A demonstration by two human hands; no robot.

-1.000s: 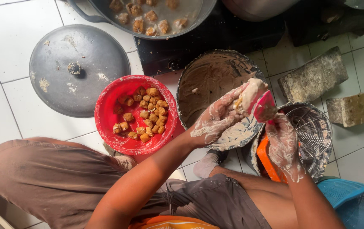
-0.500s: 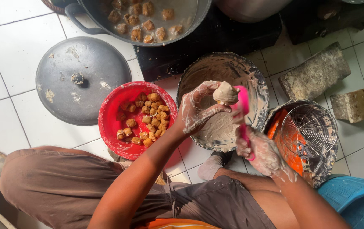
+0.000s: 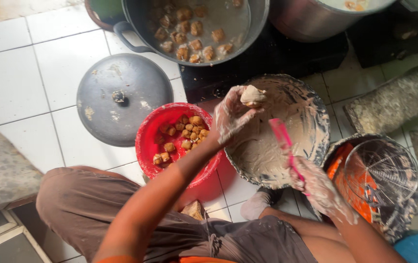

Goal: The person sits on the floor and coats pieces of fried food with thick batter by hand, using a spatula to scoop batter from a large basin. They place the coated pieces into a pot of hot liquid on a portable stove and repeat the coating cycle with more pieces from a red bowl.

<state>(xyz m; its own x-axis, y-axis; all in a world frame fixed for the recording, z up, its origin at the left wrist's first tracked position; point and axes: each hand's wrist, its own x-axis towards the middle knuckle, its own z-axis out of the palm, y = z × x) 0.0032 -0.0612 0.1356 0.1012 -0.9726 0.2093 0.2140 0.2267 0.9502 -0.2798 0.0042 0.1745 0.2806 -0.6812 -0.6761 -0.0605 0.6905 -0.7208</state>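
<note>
Nearest the camera, the person sits low over a white tiled floor [image 3: 9, 73], knees in brown cloth. The right hand [image 3: 318, 187], coated in pale batter, is closed around the handle of a pink spatula [image 3: 283, 141]; the fingers are wrapped tight on the lower handle, and the blade lies over the smeared inside of the batter bowl [image 3: 311, 104]. Just right of that hand stands an orange bucket [image 3: 350, 180] with a round wire rack [image 3: 381, 170] lying on top.

The left hand [image 3: 231, 117], also batter-coated, is raised above the near-left part of the batter bowl. Its fingers [image 3: 228, 100] are curled together on a dough ball [image 3: 252, 95], which sits at the fingertips, on the side toward the bowl's middle; the underside of the ball appears brownish, though the coating makes this uncertain.

Left of that forearm, a red bowl [image 3: 148, 141] holds small fried brown pieces, touching the batter bowl's rim. Beyond it a grey pot lid [image 3: 121, 97] lies flat on the tiles, knob up.

Farthest, a dark pot [image 3: 248, 29] on a black stove [image 3: 277, 58] holds more brown pieces in liquid
</note>
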